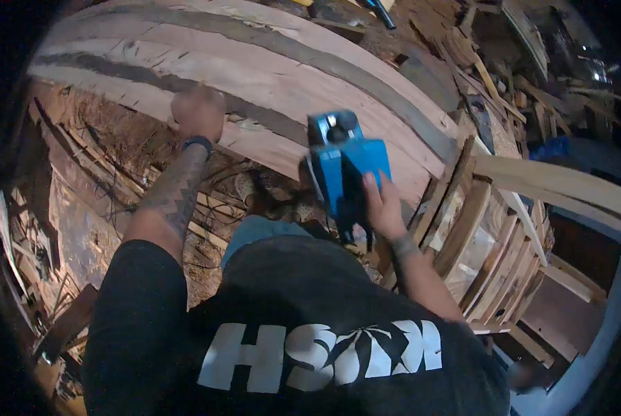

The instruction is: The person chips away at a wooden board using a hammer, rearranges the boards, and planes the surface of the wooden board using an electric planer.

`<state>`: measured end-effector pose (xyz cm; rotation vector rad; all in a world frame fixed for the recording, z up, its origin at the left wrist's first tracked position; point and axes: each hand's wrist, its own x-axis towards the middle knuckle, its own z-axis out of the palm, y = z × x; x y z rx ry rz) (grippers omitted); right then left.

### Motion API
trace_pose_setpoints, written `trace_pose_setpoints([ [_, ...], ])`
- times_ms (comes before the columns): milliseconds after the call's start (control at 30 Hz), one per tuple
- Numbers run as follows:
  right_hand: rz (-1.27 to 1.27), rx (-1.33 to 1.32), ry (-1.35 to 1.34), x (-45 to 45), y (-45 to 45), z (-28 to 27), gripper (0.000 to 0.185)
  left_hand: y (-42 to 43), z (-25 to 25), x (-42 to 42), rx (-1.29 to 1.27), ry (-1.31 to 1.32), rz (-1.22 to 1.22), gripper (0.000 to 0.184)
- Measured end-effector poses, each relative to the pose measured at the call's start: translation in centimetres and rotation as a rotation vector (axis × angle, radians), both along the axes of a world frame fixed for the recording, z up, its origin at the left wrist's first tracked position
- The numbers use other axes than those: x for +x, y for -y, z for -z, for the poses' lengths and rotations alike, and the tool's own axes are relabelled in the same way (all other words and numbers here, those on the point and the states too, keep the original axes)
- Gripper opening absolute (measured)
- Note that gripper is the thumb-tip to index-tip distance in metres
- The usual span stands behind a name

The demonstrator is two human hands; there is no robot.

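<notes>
A long pale wooden slab (276, 69) with dark grey-brown bands lies across the upper part of the view. My left hand (198, 112), with a dark band at the wrist, is at the slab's near side; it is smeared by motion, so its fingers do not show clearly. In my right hand (385, 206) is a blue electric planer (352, 163), with the fingers closed at its side. The planer is over the slab's near edge, right of the middle; whether its base touches the wood is hidden.
A slatted wooden frame (491, 256) stands close on my right, with a long plank (553, 182) at its top. Scrap wood (525, 90) is piled at the upper right. Shavings and dark cables (217, 197) lie on the floor below the slab. A blue tool (381, 12) lies beyond it.
</notes>
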<state>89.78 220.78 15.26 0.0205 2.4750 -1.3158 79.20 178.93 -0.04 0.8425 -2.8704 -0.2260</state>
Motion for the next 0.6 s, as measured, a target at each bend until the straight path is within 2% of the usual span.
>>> trace_pose_setpoints([
  [33,0.011,-0.025,-0.035,-1.9,1.3,-0.1,0.054,0.1,0.1,0.0,0.042,0.032,-0.013,0.072],
  [100,0.064,0.011,-0.064,-4.6,3.5,-0.9,0.054,0.7,1.8,0.0,0.033,-0.063,0.019,0.071],
  [167,0.08,0.034,0.02,-4.9,3.1,-0.2,0.052,1.6,3.7,-0.6,0.056,-0.097,0.04,0.071],
  [200,0.099,0.042,0.067,-4.6,2.7,-0.2,0.052,1.3,3.1,-1.0,0.083,-0.079,0.045,0.07],
  [233,0.098,-0.026,-0.092,-2.9,2.0,-0.8,0.049,1.0,2.7,-0.5,0.013,-0.064,0.034,0.07],
  [300,0.07,0.066,-0.125,1.2,-0.2,-1.1,0.044,-0.1,0.5,0.0,-0.033,-0.039,-0.007,0.07],
  [367,0.127,-0.009,-0.069,6.4,-2.1,-1.1,0.038,0.0,0.9,0.0,-0.054,-0.067,0.015,0.069],
  [433,0.155,0.029,-0.089,9.4,-3.9,-1.6,0.036,0.3,1.2,0.1,-0.052,-0.076,-0.001,0.069],
  [533,0.241,0.128,-0.049,7.2,-4.6,-1.5,0.037,0.1,0.9,0.0,-0.029,-0.057,-0.005,0.07],
  [567,0.244,0.108,-0.167,5.8,-4.4,-0.6,0.034,0.1,0.9,0.0,-0.028,-0.058,-0.002,0.07],
  [600,0.24,0.101,-0.143,4.0,-4.4,-0.6,0.035,-0.1,0.9,-0.1,-0.026,-0.061,0.004,0.07],
])
